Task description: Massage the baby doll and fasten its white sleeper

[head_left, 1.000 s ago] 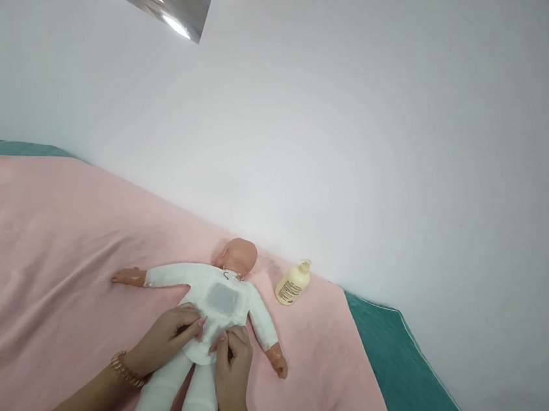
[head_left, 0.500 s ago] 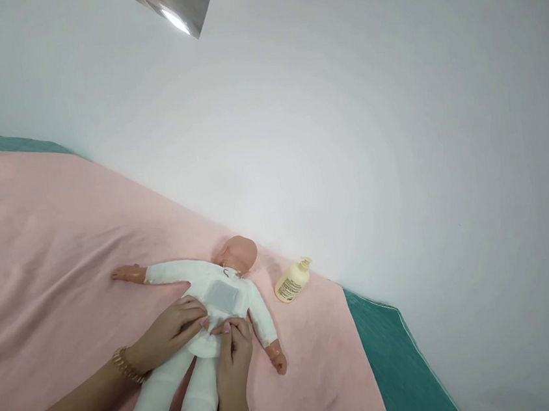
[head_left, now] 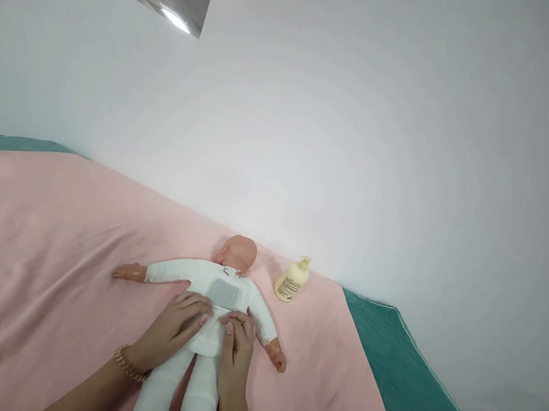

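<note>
A baby doll (head_left: pixel 208 335) lies on its back with its arms spread. Its body is white cloth, its head and hands are tan plastic, and a grey rectangular panel (head_left: pixel 223 294) shows on its chest. From the left, my left hand (head_left: pixel 181 321) rests on the doll's belly, fingers stretched out flat. My right hand (head_left: pixel 237 341) touches the other side of the belly below the panel, its fingers loosely bent and the thumb apart from them. Nothing shows between the fingers of either hand.
A pale yellow pump bottle (head_left: pixel 292 282) stands beside the doll's arm, near the wall (head_left: pixel 395 140). Pink cloth (head_left: pixel 62 234) lies beneath the doll, over a green surface (head_left: pixel 392 343) showing at the edges. A shiny silver panel (head_left: pixel 179 3) is at the top.
Both hands have shifted slightly up and to the right over the doll's belly. My right hand's fingers have come out of a pinch at the cloth. Doll and bottle have stayed put.
</note>
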A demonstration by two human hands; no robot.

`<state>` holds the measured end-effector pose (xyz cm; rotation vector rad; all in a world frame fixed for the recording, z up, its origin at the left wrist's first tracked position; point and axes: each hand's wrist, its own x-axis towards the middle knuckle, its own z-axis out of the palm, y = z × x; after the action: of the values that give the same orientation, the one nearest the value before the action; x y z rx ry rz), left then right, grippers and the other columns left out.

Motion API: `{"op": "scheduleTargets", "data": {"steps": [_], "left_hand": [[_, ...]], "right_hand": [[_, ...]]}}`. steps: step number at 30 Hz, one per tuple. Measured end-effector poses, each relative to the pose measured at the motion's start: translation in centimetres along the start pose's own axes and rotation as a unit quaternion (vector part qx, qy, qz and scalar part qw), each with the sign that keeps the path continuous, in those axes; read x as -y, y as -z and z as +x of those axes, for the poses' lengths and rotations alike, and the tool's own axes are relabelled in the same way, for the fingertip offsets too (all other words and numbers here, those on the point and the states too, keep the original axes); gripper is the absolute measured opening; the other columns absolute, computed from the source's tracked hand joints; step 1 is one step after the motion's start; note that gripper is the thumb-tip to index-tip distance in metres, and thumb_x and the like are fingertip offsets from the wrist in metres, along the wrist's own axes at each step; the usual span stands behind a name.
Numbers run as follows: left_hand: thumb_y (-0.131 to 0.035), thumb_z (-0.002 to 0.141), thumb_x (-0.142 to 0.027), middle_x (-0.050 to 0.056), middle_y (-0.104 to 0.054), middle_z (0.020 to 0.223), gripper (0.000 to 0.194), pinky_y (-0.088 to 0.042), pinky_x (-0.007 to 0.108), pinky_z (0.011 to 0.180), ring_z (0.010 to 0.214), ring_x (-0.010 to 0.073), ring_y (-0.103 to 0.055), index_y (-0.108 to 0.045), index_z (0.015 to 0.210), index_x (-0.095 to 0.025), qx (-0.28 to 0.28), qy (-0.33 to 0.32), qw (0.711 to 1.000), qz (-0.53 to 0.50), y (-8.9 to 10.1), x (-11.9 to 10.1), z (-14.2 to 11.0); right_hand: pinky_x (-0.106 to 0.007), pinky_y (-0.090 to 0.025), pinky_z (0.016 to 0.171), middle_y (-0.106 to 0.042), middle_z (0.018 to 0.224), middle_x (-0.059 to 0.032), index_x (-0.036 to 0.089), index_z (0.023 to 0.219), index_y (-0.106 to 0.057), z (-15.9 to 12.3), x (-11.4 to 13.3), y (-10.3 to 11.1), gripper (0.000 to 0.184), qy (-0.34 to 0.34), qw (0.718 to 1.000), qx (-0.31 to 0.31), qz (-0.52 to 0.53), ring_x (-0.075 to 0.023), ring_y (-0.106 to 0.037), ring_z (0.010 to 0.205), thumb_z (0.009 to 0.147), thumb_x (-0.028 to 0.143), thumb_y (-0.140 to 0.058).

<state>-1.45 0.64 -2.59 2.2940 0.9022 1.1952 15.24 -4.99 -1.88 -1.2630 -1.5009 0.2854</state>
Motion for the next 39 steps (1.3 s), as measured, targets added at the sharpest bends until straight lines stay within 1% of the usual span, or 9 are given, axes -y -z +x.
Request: {"op": "scheduleTargets", "data": {"steps": [7, 16, 22, 27, 29, 32, 34, 36, 39], "left_hand": [[-0.041, 0.098, -0.034, 0.003, -0.069, 0.101, 0.029, -0.042, 0.033, 0.092, 0.097, 0.0199, -0.059, -0.067, 0.102, -0.022, 0.033, -0.007, 0.999, -0.006, 0.0, 0.4, 0.4], [-0.04, 0.098, -0.031, 0.003, -0.065, 0.117, 0.028, -0.032, 0.038, 0.107, 0.112, 0.0197, -0.053, -0.062, 0.114, -0.023, -0.049, -0.005, 0.998, 0.024, -0.5, 0.1, -0.2], [-0.043, 0.098, -0.034, 0.002, -0.067, 0.115, 0.03, -0.039, 0.038, 0.102, 0.108, 0.0209, -0.057, -0.065, 0.115, -0.024, -0.007, 0.001, 0.999, 0.038, -0.8, 1.4, 0.0], [-0.043, 0.097, -0.037, 0.002, -0.071, 0.109, 0.032, -0.044, 0.037, 0.097, 0.104, 0.0232, -0.06, -0.07, 0.106, -0.023, 0.0, 0.044, 0.999, -0.021, -0.6, 1.0, 0.4], [-0.04, 0.098, -0.041, 0.004, -0.072, 0.105, 0.037, -0.046, 0.038, 0.095, 0.101, 0.0242, -0.062, -0.071, 0.101, -0.021, -0.024, 0.085, 0.993, -0.073, -0.3, 0.6, 1.1], [-0.036, 0.098, -0.048, 0.007, -0.072, 0.102, 0.045, -0.047, 0.038, 0.092, 0.1, 0.0255, -0.062, -0.069, 0.098, -0.018, -0.096, 0.149, 0.975, -0.135, 0.3, 0.0, 3.3], [-0.036, 0.097, -0.05, 0.007, -0.073, 0.1, 0.046, -0.047, 0.037, 0.091, 0.099, 0.0256, -0.063, -0.069, 0.094, -0.018, -0.123, 0.156, 0.97, -0.14, 0.7, -0.1, 5.4], [-0.035, 0.096, -0.052, 0.007, -0.073, 0.095, 0.048, -0.047, 0.036, 0.089, 0.095, 0.0257, -0.064, -0.069, 0.087, -0.019, -0.123, 0.148, 0.973, -0.125, 0.7, 0.2, 7.2], [-0.032, 0.095, -0.049, 0.007, -0.073, 0.087, 0.049, -0.047, 0.036, 0.084, 0.088, 0.0259, -0.065, -0.068, 0.08, -0.019, -0.115, 0.139, 0.979, -0.09, -0.1, 1.3, 8.3]], "right_hand": [[-0.039, -0.043, 0.091, -0.065, 0.093, -0.007, 0.021, 0.084, -0.068, 0.5, 0.1, -0.2, 0.035, 0.011, 1.0, 0.001, -0.018, -0.0233, -0.059, 0.097, 0.099, 0.034, -0.04], [-0.042, -0.037, 0.103, -0.058, 0.121, -0.0091, 0.024, 0.112, -0.064, -0.2, -0.6, -0.2, 0.028, -0.027, 0.999, -0.008, -0.019, -0.0248, -0.05, 0.12, 0.1, 0.033, -0.04], [-0.043, -0.035, 0.104, -0.061, 0.115, -0.0087, 0.024, 0.107, -0.066, 0.2, -1.1, -0.4, 0.029, -0.027, 0.998, 0.023, -0.044, -0.0246, -0.052, 0.115, 0.1, 0.03, -0.038], [-0.043, -0.036, 0.102, -0.064, 0.11, -0.0083, 0.023, 0.102, -0.068, 0.6, -1.1, -0.3, 0.03, -0.028, 0.998, 0.032, -0.056, -0.0254, -0.053, 0.112, 0.1, 0.03, -0.039], [-0.041, -0.038, 0.099, -0.064, 0.107, -0.008, 0.023, 0.099, -0.069, 1.0, -0.9, 0.0, 0.03, -0.035, 0.998, 0.032, -0.043, -0.0248, -0.055, 0.109, 0.099, 0.031, -0.04], [-0.037, -0.042, 0.094, -0.065, 0.102, -0.0082, 0.021, 0.096, -0.068, 2.4, -0.5, 0.3, 0.034, -0.047, 0.999, 0.016, -0.005, -0.0235, -0.058, 0.102, 0.1, 0.034, -0.038], [-0.035, -0.043, 0.091, -0.066, 0.1, -0.0082, 0.02, 0.096, -0.067, 4.0, -0.5, 0.3, 0.035, -0.046, 0.999, -0.008, 0.016, -0.0229, -0.06, 0.1, 0.1, 0.035, -0.036], [-0.034, -0.043, 0.089, -0.067, 0.099, -0.0074, 0.02, 0.097, -0.066, 5.8, -0.9, -0.1, 0.034, -0.038, 0.999, -0.026, 0.022, -0.0222, -0.06, 0.099, 0.1, 0.035, -0.036], [-0.033, -0.043, 0.084, -0.067, 0.092, -0.0063, 0.02, 0.089, -0.066, 7.9, -2.5, -1.3, 0.032, -0.023, 0.999, -0.029, -0.012, -0.022, -0.061, 0.093, 0.099, 0.031, -0.038]]}}
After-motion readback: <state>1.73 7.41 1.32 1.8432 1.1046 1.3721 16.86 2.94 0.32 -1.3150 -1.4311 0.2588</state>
